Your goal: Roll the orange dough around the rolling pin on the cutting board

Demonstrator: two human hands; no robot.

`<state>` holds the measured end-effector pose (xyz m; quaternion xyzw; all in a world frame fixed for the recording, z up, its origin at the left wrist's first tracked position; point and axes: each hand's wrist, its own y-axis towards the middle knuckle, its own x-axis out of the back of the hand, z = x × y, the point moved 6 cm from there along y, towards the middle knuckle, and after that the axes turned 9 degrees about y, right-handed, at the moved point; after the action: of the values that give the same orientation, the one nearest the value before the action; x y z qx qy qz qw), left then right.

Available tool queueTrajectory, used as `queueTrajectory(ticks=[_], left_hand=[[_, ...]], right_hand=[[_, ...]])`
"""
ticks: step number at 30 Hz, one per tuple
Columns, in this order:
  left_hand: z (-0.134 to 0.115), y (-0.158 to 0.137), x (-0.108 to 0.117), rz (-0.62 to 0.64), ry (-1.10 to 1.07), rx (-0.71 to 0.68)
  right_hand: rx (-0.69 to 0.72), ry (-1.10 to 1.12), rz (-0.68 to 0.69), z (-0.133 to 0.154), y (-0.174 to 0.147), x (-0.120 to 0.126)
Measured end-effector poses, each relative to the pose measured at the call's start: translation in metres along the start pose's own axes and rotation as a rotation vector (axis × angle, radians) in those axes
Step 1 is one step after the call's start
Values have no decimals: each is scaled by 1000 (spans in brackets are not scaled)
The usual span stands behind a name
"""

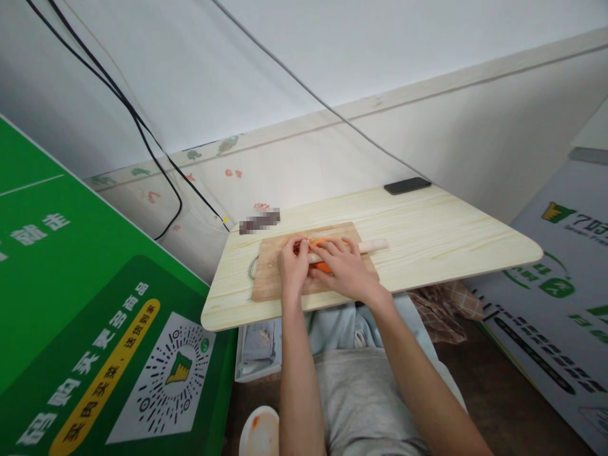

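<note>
1. work looks under way rather than finished, as i judge it: an orange piece (pixel 323 268) lies on the wooden board (pixel 268 278), partly hidden beneath both hands.
2. right hand (pixel 344 266): fingers stretched across a pale stick (pixel 375 245), whose free end juts past the board over the worktop (pixel 446 240); whether they grip it, i cannot tell.
3. left hand (pixel 292 259): fingers bent near the stick's covered end; their hold cannot be made out.
4. done: piece and stick are together on the board. how much is left cannot be told, with the hands covering most of the piece.
</note>
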<state>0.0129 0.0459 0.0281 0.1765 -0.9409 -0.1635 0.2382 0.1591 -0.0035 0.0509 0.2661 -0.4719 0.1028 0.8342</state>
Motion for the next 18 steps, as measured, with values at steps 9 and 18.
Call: queueTrajectory(ticks=[9, 18], left_hand=[[1, 1, 0, 11, -10, -3], [0, -1, 0, 9, -2, -5]], right_hand=[[-106, -83, -109, 3, 7, -7], [-19, 9, 13, 2, -4, -1]])
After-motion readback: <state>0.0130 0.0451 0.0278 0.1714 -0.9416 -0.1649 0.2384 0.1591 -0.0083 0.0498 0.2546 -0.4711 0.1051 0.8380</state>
